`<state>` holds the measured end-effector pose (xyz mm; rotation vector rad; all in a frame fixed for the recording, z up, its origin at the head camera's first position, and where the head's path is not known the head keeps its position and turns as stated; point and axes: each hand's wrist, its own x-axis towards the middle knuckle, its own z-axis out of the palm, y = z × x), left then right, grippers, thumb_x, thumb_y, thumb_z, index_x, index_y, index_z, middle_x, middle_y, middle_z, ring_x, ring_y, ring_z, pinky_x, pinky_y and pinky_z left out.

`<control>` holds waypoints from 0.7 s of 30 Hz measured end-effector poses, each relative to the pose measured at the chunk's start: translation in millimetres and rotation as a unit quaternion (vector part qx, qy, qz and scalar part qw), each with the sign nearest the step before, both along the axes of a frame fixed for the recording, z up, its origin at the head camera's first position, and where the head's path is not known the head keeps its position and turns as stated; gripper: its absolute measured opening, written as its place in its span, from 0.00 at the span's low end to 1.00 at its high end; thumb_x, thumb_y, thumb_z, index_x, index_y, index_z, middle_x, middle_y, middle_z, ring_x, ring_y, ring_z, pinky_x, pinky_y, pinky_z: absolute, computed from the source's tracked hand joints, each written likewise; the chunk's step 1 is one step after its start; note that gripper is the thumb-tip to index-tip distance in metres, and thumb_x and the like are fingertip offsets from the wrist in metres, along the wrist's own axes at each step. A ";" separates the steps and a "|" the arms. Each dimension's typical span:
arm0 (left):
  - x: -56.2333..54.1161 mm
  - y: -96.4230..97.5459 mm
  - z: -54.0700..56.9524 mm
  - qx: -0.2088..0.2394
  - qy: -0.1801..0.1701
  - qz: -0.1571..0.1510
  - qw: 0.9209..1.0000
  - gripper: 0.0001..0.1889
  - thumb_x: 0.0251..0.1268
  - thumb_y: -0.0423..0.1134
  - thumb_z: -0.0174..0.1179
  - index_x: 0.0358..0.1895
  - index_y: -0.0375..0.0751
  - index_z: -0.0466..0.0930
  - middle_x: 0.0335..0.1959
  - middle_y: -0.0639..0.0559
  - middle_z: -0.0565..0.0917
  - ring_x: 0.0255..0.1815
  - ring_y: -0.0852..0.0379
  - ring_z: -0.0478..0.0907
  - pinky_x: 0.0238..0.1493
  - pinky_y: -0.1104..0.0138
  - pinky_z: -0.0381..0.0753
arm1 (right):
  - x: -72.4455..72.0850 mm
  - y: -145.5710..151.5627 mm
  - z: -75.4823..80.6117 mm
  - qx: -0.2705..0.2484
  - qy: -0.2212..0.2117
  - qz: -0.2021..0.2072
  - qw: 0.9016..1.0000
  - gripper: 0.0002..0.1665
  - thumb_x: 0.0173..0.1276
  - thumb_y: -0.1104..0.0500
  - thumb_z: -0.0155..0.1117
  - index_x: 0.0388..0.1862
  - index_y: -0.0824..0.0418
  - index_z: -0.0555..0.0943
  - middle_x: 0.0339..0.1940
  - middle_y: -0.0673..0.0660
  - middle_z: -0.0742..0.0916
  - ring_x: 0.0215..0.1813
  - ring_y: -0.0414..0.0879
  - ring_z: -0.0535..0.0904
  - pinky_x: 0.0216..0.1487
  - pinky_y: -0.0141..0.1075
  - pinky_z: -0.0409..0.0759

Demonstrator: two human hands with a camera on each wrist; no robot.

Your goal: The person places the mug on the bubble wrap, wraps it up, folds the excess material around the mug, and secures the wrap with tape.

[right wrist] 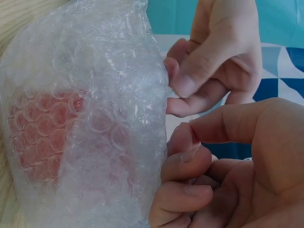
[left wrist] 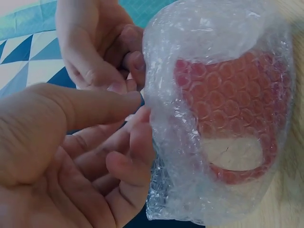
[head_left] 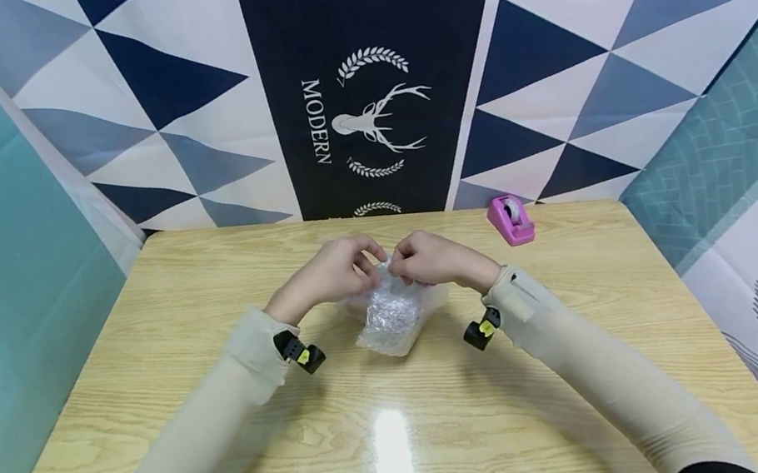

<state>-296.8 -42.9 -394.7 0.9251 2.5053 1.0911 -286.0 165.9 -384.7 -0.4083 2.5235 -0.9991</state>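
A bubble wrap package (head_left: 393, 314) stands on the table, clear and crinkled, with its upper edge between my two hands. Through the plastic in the left wrist view shows a reddish, mug-like thing (left wrist: 228, 90) with a loop like a handle. My left hand (head_left: 342, 268) pinches the upper edge of the bubble wrap (left wrist: 173, 118) between thumb and index finger. Facing it from the other side, my right hand (head_left: 436, 258) pinches the same edge with thumb and forefinger, its other fingers curled beside the wrap (right wrist: 118, 61). The fingertips of both hands are close together.
A pink tape dispenser (head_left: 512, 221) sits near the table's back edge, to the right of the package. Behind the wooden table (head_left: 234, 448) hangs a patterned cloth (head_left: 186, 93). Both forearms reach in from the front, with small cameras on the wrists.
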 end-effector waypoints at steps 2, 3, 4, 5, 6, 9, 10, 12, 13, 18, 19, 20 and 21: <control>0.1 0.8 -0.6 -0.003 0.015 0.007 1.000 0.14 0.63 0.28 0.64 0.52 0.35 0.82 0.35 0.46 0.90 0.35 0.57 0.87 0.34 0.71 0.81 | 0.2 0.0 -0.1 -0.001 0.004 0.004 1.000 0.11 0.69 0.60 0.57 0.34 0.66 0.83 0.25 0.51 0.80 0.23 0.40 0.70 0.26 0.31 0.68; -0.1 1.2 -1.0 -0.003 0.023 0.014 1.000 0.12 0.64 0.30 0.64 0.50 0.35 0.83 0.34 0.47 0.90 0.34 0.57 0.86 0.34 0.71 0.81 | 0.4 -0.1 -0.2 0.000 0.007 0.006 1.000 0.11 0.68 0.60 0.57 0.33 0.66 0.84 0.25 0.51 0.80 0.23 0.40 0.70 0.26 0.31 0.68; -0.3 1.5 -1.3 -0.003 0.030 0.023 0.999 0.09 0.66 0.32 0.65 0.47 0.36 0.84 0.34 0.48 0.89 0.34 0.58 0.85 0.34 0.71 0.80 | 0.5 -0.1 -0.3 0.002 0.010 0.009 1.000 0.11 0.68 0.60 0.58 0.32 0.66 0.84 0.24 0.51 0.80 0.24 0.40 0.70 0.26 0.31 0.68; -0.4 1.9 -1.3 -0.003 0.040 0.033 0.999 0.07 0.67 0.35 0.65 0.45 0.37 0.85 0.33 0.49 0.89 0.33 0.58 0.83 0.35 0.71 0.79 | 0.4 -0.1 -0.8 0.003 0.015 0.012 1.000 0.11 0.68 0.60 0.58 0.31 0.66 0.84 0.24 0.50 0.80 0.25 0.40 0.70 0.27 0.31 0.68; -0.9 2.0 -1.6 -0.003 0.048 0.043 0.998 0.06 0.68 0.37 0.65 0.42 0.38 0.86 0.33 0.50 0.88 0.33 0.59 0.82 0.35 0.71 0.79 | 0.5 -0.2 -1.0 0.005 0.018 0.015 1.000 0.11 0.68 0.60 0.59 0.30 0.65 0.84 0.23 0.50 0.80 0.26 0.41 0.70 0.27 0.31 0.68; -2.1 1.4 -2.0 -0.003 0.052 0.067 0.996 0.07 0.68 0.40 0.63 0.35 0.40 0.86 0.30 0.51 0.85 0.30 0.59 0.78 0.34 0.70 0.77 | -0.1 -0.6 -1.8 0.010 0.024 0.021 0.999 0.12 0.67 0.59 0.61 0.27 0.63 0.84 0.22 0.49 0.81 0.28 0.42 0.71 0.29 0.32 0.67; -2.0 1.0 -1.5 -0.002 0.048 0.071 0.996 0.07 0.67 0.40 0.63 0.34 0.40 0.86 0.29 0.52 0.85 0.29 0.60 0.77 0.34 0.70 0.76 | -0.3 -0.7 -2.0 0.012 0.025 0.023 0.999 0.11 0.67 0.59 0.61 0.26 0.62 0.83 0.23 0.49 0.81 0.29 0.42 0.71 0.29 0.32 0.67; -2.1 -0.3 -1.0 -0.003 0.034 0.078 0.996 0.08 0.66 0.41 0.64 0.33 0.41 0.85 0.29 0.52 0.84 0.28 0.60 0.76 0.32 0.70 0.75 | -0.5 -1.1 -1.7 0.014 0.025 0.026 0.999 0.11 0.67 0.59 0.61 0.26 0.61 0.84 0.23 0.49 0.81 0.30 0.43 0.71 0.30 0.32 0.68; -2.0 -1.0 -0.8 -0.003 0.028 0.081 0.996 0.08 0.66 0.41 0.64 0.32 0.41 0.85 0.28 0.53 0.84 0.27 0.60 0.76 0.31 0.70 0.75 | -0.8 -1.2 -1.7 0.016 0.026 0.027 0.999 0.11 0.67 0.59 0.61 0.26 0.61 0.84 0.23 0.49 0.81 0.31 0.43 0.72 0.30 0.32 0.68; -2.2 -4.2 -1.1 -0.010 0.000 0.077 0.997 0.11 0.71 0.43 0.63 0.37 0.38 0.85 0.28 0.50 0.84 0.26 0.59 0.77 0.28 0.70 0.75 | -0.6 -1.8 -0.4 0.021 0.039 0.037 0.998 0.10 0.69 0.59 0.62 0.29 0.61 0.85 0.25 0.50 0.82 0.32 0.43 0.73 0.32 0.32 0.70; -2.2 -4.6 -1.3 -0.014 -0.004 0.072 0.997 0.12 0.72 0.44 0.62 0.40 0.36 0.85 0.29 0.49 0.85 0.26 0.59 0.78 0.28 0.70 0.76 | -0.3 -1.9 0.0 0.021 0.044 0.040 0.998 0.10 0.70 0.59 0.62 0.30 0.62 0.85 0.25 0.50 0.82 0.32 0.43 0.73 0.32 0.32 0.70; -2.4 -4.9 -1.6 -0.016 -0.007 0.067 0.998 0.14 0.74 0.45 0.61 0.43 0.35 0.85 0.30 0.47 0.86 0.27 0.58 0.79 0.29 0.70 0.77 | 0.1 -1.9 0.4 0.020 0.048 0.043 0.998 0.10 0.71 0.59 0.61 0.32 0.62 0.85 0.26 0.51 0.82 0.32 0.43 0.73 0.32 0.33 0.71; -2.5 -5.0 -2.0 -0.019 -0.007 0.062 0.998 0.16 0.75 0.46 0.59 0.47 0.35 0.85 0.31 0.47 0.86 0.28 0.58 0.80 0.29 0.69 0.77 | 0.2 -1.7 0.3 0.018 0.054 0.047 0.997 0.10 0.72 0.59 0.61 0.33 0.63 0.85 0.26 0.52 0.82 0.33 0.43 0.74 0.33 0.33 0.71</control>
